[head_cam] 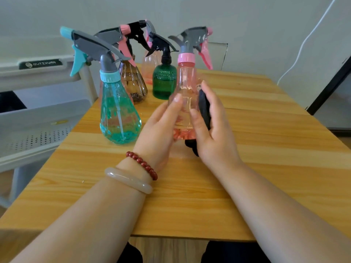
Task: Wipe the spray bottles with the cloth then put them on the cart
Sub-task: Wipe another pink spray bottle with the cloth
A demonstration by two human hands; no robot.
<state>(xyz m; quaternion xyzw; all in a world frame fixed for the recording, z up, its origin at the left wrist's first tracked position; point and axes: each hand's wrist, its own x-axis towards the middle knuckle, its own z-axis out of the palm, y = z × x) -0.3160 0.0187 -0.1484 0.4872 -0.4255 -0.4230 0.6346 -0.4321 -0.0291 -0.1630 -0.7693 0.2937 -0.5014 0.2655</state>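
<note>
- Left hand (158, 130) clasps pink bottle (185, 88) low on its left side, thumb across the front.
- Right hand (214, 130) holds black cloth (204, 109) against bottle's right side.

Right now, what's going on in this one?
A person is wiping a pink spray bottle. The left hand grips it upright over the wooden table, while the right hand presses a dark cloth against its side. The teal bottle, brown bottle and green bottle stand on the table behind. The cart sits to the left.
</note>
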